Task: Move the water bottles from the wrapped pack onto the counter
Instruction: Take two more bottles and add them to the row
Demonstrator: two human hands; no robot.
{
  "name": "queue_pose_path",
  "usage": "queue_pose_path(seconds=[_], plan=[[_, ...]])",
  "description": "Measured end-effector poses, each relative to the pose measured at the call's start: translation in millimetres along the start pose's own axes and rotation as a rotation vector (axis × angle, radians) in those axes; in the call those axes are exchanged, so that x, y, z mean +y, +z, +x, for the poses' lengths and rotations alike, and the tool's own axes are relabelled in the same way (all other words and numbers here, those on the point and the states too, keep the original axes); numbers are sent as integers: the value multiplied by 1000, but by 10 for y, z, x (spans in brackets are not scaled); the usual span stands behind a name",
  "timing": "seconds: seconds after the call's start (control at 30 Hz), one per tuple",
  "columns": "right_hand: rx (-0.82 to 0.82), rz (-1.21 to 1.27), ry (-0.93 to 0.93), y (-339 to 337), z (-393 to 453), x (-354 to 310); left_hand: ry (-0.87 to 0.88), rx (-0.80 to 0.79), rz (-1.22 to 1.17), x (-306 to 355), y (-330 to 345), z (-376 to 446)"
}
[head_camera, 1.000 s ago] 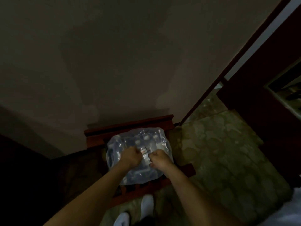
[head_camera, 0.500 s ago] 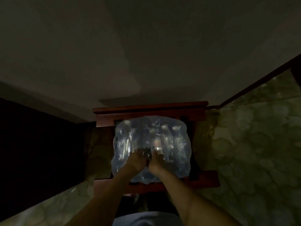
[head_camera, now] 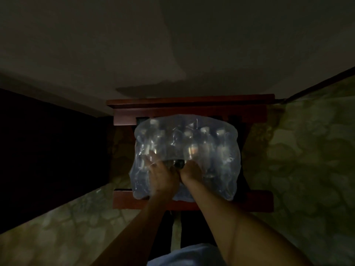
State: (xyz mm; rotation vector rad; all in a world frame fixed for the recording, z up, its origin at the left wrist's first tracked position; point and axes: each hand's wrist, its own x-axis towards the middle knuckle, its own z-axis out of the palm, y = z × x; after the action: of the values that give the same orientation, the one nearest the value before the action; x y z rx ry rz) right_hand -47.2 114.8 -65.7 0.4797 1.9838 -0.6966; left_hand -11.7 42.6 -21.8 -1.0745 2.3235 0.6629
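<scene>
Wrapped pack (head_camera: 192, 150) full of water bottles (head_camera: 204, 143), left hand (head_camera: 161, 175) flat on wrap, right hand (head_camera: 192, 172) gripping wrap

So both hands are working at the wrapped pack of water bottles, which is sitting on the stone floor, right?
Not quite. In the head view both hands, left and right, are on the wrapped pack, but it rests on a reddish wooden stand, not on the stone floor.

Two bare arms with no sleeves reach up from the bottom of the frame. A light blue cloth garment (head_camera: 184, 255) shows at the bottom middle.
</scene>
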Motion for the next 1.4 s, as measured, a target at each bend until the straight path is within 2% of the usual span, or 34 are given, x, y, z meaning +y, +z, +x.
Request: queue_pose_path(seconds=[0.07,0.2,0.37,0.47,0.53,0.67,0.83,0.93,1.07,1.17,1.4], plan=[[-21,1,11,-10,23,7,-30,-14,-18,-20,29,60],[-57,-60,78,26,86,6,-220,-69,-64,9,20,246],[-77,87,204,82,167,3,-240,-72,49,33,12,333],[-164,146,312,159,245,42,-316,-100,22,0,21,369],[-211,91,258,203,276,82,-333,-162,-33,-46,38,400],[-208,16,162,125,258,123,-361,-244,-168,-67,-11,401],[-114,-61,124,76,47,110,-329,-307,-315,-38,-116,310],[-64,147,164,44,-119,-41,-303,-358,-445,-18,-249,254],[-210,569,254,-102,-357,-270,-409,-521,-802,41,-445,108],[-105,803,222,-167,-575,-158,-418,-612,-948,61,-576,-54],[-51,758,340,-228,-1067,-146,-222,-632,-853,-3,-889,-359]])
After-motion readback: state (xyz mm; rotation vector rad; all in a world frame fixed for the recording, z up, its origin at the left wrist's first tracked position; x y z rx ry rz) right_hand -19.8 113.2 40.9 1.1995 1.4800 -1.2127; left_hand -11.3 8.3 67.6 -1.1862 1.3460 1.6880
